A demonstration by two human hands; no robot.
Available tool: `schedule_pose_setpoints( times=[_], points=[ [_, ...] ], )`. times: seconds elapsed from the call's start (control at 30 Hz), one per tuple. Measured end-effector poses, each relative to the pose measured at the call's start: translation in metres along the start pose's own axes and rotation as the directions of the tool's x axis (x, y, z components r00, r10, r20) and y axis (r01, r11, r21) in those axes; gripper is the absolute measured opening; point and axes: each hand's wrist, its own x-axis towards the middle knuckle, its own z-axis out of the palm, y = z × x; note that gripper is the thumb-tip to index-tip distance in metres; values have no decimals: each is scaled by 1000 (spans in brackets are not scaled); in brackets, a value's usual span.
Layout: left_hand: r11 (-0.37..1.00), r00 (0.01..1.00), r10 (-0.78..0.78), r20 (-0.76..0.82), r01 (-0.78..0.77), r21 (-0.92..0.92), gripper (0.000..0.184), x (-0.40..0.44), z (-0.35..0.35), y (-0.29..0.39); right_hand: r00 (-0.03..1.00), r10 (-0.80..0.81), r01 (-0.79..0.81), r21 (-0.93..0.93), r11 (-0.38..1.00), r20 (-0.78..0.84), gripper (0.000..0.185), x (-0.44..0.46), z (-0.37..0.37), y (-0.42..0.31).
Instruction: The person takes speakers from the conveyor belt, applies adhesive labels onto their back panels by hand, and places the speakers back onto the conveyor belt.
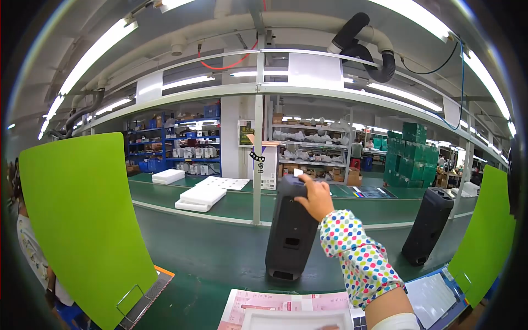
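Observation:
A tall black speaker (291,236) stands upright, slightly tilted, on the dark green conveyor surface (192,242). My right hand (316,201), in a dotted sleeve cover, reaches to its top; thumb and fingers curl at the top edge, near a small white piece (298,172). Whether the fingers hold that piece or the speaker's edge is hard to tell. Below the speaker lies a pink printed sheet (275,300) with a white foam tray (297,320) on it. A bit of skin shows at the bottom edge over the tray, too little to make out as my left hand.
Another black speaker (428,225) stands to the right. White foam blocks (201,197) lie beyond the frame rail. Green panels (82,220) flank both sides. A metal post (257,165) rises ahead. At the left edge, part of a person (33,247) shows beside the panel.

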Motion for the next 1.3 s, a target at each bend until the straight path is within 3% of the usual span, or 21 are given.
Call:
schedule_pose_setpoints(
  times=[0.1,0.13,0.2,0.27,0.33,0.4,0.5,0.6,0.67,0.9,0.93,1.0,1.1,1.2,1.23,1.3],
  points=[
    [892,928,182,-325,-17,451,59,-4,-75,50,994,113,-114,145,983,15,74,17,-41,23],
    [929,926,176,-335,-43,368,79,-13,-96,46,988,148,-152,170,974,34,75,20,-57,30],
    [813,922,182,-342,54,580,70,-35,-131,57,950,245,-294,284,913,194,78,27,-91,30],
    [748,886,293,-359,22,664,52,-49,-141,64,911,265,-374,362,854,316,82,24,-110,33],
    [684,806,491,-330,-122,720,39,-55,-142,79,916,226,-357,412,838,332,83,13,-110,32],
    [709,825,476,-305,-155,687,33,-59,-139,108,887,196,-389,449,804,418,86,2,-105,28],
    [782,861,426,-277,-197,592,37,-62,-125,139,915,122,-317,500,806,384,92,-30,-74,35],
    [867,892,298,-339,-105,487,39,-66,-108,161,781,202,-526,447,724,591,93,-64,-77,18],
    [888,902,257,-347,-78,454,39,-71,-97,168,731,194,-562,417,714,654,92,-87,-70,9],
    [924,935,169,-311,-40,380,38,-77,-76,154,650,233,-677,411,611,724,88,-139,-44,-8],
    [926,939,161,-305,-37,375,38,-77,-74,150,681,228,-644,421,639,695,85,-152,-32,-5],
    [942,944,123,-307,-14,334,37,-75,-74,148,581,250,-713,337,614,774,83,-161,-27,-5],
    [951,958,94,-272,-5,310,39,-75,-76,142,609,282,-673,294,679,741,76,-161,-28,-5],
    [976,968,16,-250,39,215,45,-67,-87,161,861,220,-412,374,831,458,66,-142,-57,-14],
    [985,985,16,-172,14,172,53,-68,-96,157,909,238,-391,504,770,341,44,-136,-66,-15],
    [993,962,0,-274,31,110,57,-63,-112,154,841,262,-530,622,576,473,33,-130,-89,-13]
  ],
)
